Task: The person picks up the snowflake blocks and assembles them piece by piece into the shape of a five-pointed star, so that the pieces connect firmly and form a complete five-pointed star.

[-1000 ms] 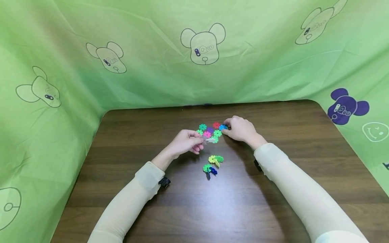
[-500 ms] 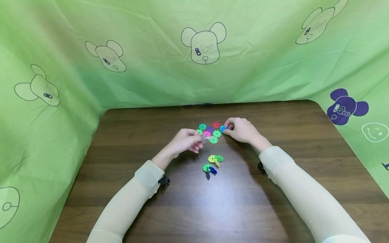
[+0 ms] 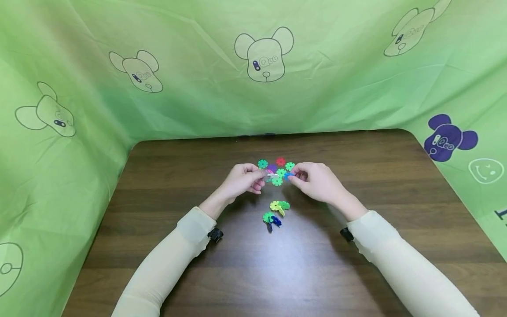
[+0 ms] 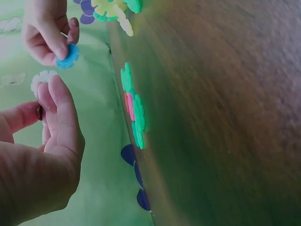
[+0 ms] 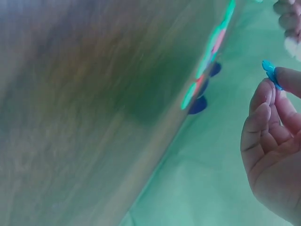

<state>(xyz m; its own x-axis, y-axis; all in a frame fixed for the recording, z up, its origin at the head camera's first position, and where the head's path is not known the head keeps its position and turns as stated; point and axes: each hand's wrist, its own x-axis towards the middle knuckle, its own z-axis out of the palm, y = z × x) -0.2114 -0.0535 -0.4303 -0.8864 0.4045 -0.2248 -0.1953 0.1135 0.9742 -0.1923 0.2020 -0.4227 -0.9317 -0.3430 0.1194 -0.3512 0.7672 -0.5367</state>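
My left hand (image 3: 242,180) pinches a clear, whitish notched disc (image 4: 43,77), like a snowflake building disc, between thumb and fingers. Opposite it, my right hand (image 3: 318,179) holds a blue notched disc (image 5: 269,73) at its fingertips. Both discs are raised off the table, and in the left wrist view a small gap separates them. Below and behind them on the table lie loose discs, among them a teal one (image 3: 262,164), a red one (image 3: 281,161), a purple one (image 3: 272,168) and several green ones. The pink disc is mostly hidden behind my left fingers in the head view.
Nearer me on the wooden table (image 3: 198,273) sit two small joined groups: a yellow-and-green one (image 3: 275,205) and a green-and-dark-blue one (image 3: 268,217). A green cloth (image 3: 190,97) with printed bear heads hangs round the table's back and sides.
My right hand has lifted the blue disc from the back of the pile and drawn it toward me and left, closer to the clear disc. A green disc now shows where it was.
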